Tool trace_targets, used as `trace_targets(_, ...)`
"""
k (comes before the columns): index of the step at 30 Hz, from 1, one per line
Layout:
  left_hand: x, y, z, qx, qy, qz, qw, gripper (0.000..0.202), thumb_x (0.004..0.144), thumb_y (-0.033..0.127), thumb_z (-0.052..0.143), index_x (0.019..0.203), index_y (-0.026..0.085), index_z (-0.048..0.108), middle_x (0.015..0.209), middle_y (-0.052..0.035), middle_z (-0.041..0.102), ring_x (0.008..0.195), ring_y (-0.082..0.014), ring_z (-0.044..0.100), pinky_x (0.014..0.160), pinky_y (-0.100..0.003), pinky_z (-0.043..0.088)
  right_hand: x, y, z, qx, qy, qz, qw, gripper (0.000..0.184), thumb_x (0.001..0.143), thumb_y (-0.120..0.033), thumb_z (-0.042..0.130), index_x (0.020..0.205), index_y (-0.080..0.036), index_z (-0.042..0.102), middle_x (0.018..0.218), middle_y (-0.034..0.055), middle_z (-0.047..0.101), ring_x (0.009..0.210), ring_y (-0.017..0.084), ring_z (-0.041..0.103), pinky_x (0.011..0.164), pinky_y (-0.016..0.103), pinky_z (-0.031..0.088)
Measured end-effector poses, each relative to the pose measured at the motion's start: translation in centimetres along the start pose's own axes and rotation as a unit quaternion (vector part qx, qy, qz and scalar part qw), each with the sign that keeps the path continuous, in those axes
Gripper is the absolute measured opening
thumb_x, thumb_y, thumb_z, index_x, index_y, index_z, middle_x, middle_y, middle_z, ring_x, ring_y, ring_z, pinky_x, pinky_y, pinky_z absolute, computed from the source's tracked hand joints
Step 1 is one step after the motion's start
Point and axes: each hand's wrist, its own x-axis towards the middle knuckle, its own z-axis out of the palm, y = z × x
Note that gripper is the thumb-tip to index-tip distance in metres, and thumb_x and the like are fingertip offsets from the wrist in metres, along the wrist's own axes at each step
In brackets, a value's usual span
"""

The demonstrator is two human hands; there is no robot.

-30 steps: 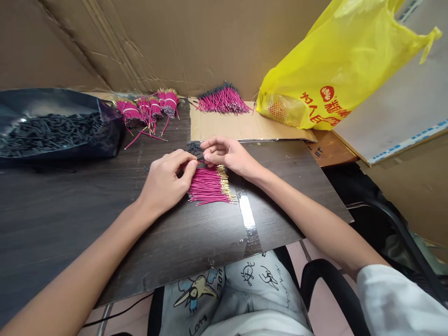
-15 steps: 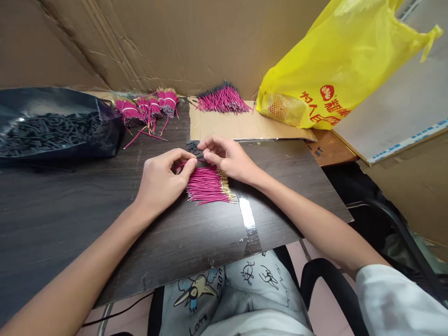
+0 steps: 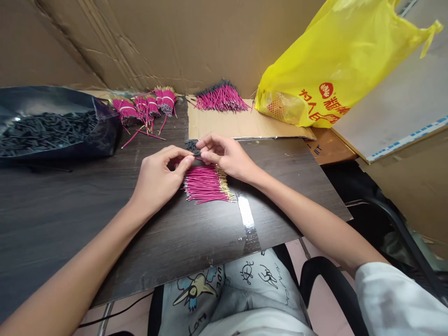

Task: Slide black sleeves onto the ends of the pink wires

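Observation:
My left hand (image 3: pixel 157 175) pinches a thin pink wire between thumb and forefinger, most of it hidden by the fingers. Close against it, my right hand (image 3: pixel 227 156) has its thumb and forefinger closed on a short black sleeve (image 3: pixel 197 155) at the left fingertips. How far wire and sleeve overlap is too small to make out. Just behind the fingertips lie several loose black sleeves (image 3: pixel 191 145). Below the hands is a flat row of pink wires (image 3: pixel 205 184), gold ends to the right and silver ends to the left.
An open dark bag (image 3: pixel 105 140) full of black sleeves lies at left. Tied pink wire bundles (image 3: pixel 126 108) stand beside it. Black-tipped pink wires (image 3: pixel 222 97) are heaped on a cardboard sheet (image 3: pixel 224 126). A yellow plastic bag (image 3: pixel 315 70) leans at the back right.
My fingertips have come slightly closer together around the black sleeve. The whole view has shifted a little; the row of wires and the heaps look the same.

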Motion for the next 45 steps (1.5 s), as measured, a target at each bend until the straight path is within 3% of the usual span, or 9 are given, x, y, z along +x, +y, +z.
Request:
trace_targets(4,0.2,0.0,-0.3,-0.034,-0.010,-0.010,0.999,0.025,0.089,0.040,0.063,0.091,0.020,0.077,0.085,-0.0020,0.073,0.075,-0.0141,0.059,0.070,-0.028,0.041,0.2,-0.1,-0.3,0.150,-0.030,0.053,0.987,0.026,0.087,-0.022,0.070,0.108,-0.014,0.058,0.089,0.0004,0.066,0.078,0.007,0.064,0.083,0.024,0.059)
trace_targets(7,0.4,0.1,-0.5,-0.092,-0.046,-0.035,0.994,0.026,0.086,0.045,0.066,0.090,0.021,0.078,0.085,-0.0018,0.074,0.076,-0.0150,0.061,0.072,-0.027,0.046,0.0,-0.6,-0.6,0.184,-0.051,0.073,0.979,0.032,0.084,-0.027,0.076,0.108,-0.014,0.059,0.086,-0.0008,0.067,0.078,0.006,0.066,0.084,0.023,0.059)
trace_targets(10,0.5,-0.1,-0.7,-0.125,-0.071,-0.055,0.988,0.030,0.084,0.048,0.069,0.091,0.021,0.079,0.087,-0.0024,0.076,0.078,-0.0163,0.063,0.075,-0.027,0.049,-0.1,-0.9,-0.8,0.174,-0.064,0.073,0.980,0.036,0.082,-0.034,0.080,0.107,-0.014,0.062,0.086,-0.0012,0.068,0.077,0.006,0.065,0.083,0.022,0.059)
trace_targets(17,0.4,-0.6,-0.8,-0.126,-0.061,-0.062,0.988,0.036,0.083,0.055,0.072,0.091,0.022,0.081,0.087,-0.0033,0.076,0.080,-0.0174,0.063,0.077,-0.029,0.050,-0.2,-0.7,-0.8,0.145,-0.068,0.071,0.984,0.041,0.082,-0.046,0.081,0.103,-0.015,0.064,0.088,-0.0009,0.068,0.077,0.005,0.065,0.080,0.019,0.058)
trace_targets(24,0.6,-0.6,-0.9,-0.139,-0.062,-0.059,0.987,0.029,0.080,0.047,0.075,0.092,0.022,0.084,0.088,-0.0035,0.075,0.082,-0.0168,0.065,0.077,-0.028,0.049,-0.1,-0.1,-0.9,0.122,-0.082,0.067,0.987,0.038,0.084,-0.039,0.080,0.104,-0.012,0.064,0.086,0.0007,0.068,0.079,0.007,0.068,0.082,0.023,0.060)
trace_targets(36,0.8,-1.2,-1.1,-0.145,-0.061,-0.058,0.986,0.032,0.081,0.053,0.075,0.092,0.024,0.084,0.086,-0.0044,0.074,0.082,-0.0178,0.064,0.076,-0.028,0.052,-0.5,-1.4,-1.0,0.179,-0.097,0.098,0.974,0.040,0.087,-0.040,0.078,0.113,-0.012,0.066,0.093,0.0040,0.073,0.082,0.009,0.071,0.084,0.025,0.062)
trace_targets(45,0.7,-0.3,-1.4,-0.163,-0.112,-0.054,0.979,0.029,0.080,0.049,0.076,0.084,0.021,0.082,0.083,-0.0030,0.074,0.080,-0.0163,0.065,0.076,-0.027,0.051,-0.5,-1.0,-0.8,0.170,-0.098,0.103,0.975,0.043,0.079,-0.045,0.083,0.103,-0.013,0.065,0.085,0.0011,0.072,0.079,0.008,0.070,0.079,0.022,0.060)
